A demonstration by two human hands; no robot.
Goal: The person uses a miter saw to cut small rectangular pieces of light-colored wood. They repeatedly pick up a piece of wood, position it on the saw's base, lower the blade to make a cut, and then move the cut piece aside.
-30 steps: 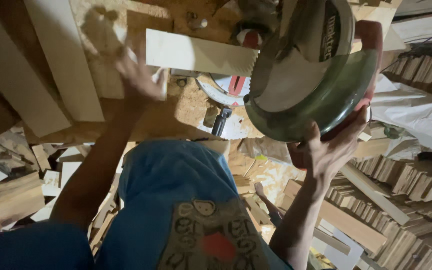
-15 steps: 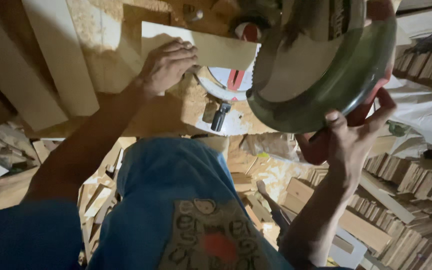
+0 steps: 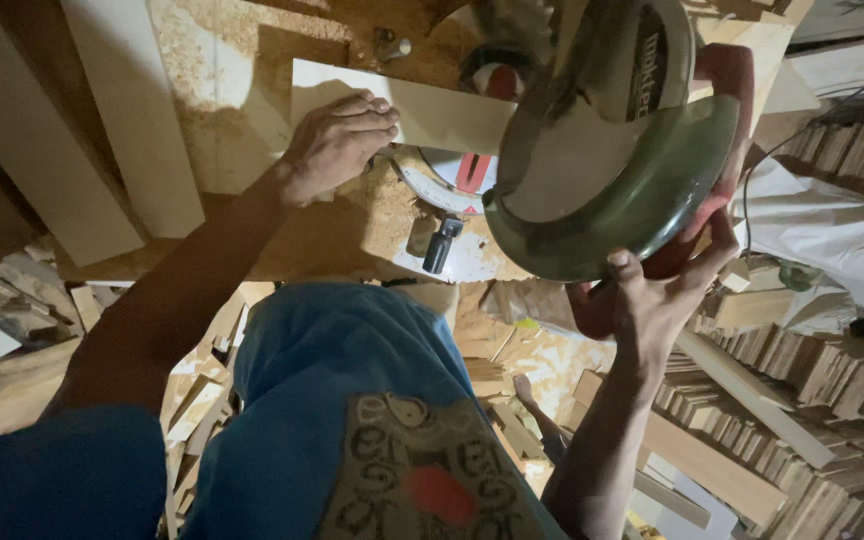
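Since the earlier frame, the left hand (image 3: pixel 337 140) has been settled flat, fingers extended, on the pale board (image 3: pixel 422 105). The red handle (image 3: pixel 652 270) of the mitre saw (image 3: pixel 602 150) is gripped by the right hand (image 3: pixel 657 300), fingers wrapped.

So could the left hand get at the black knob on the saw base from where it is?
Probably yes: the left hand rests on the pale board, and the black knob sits just below it on the sawdust-covered base with nothing between them.
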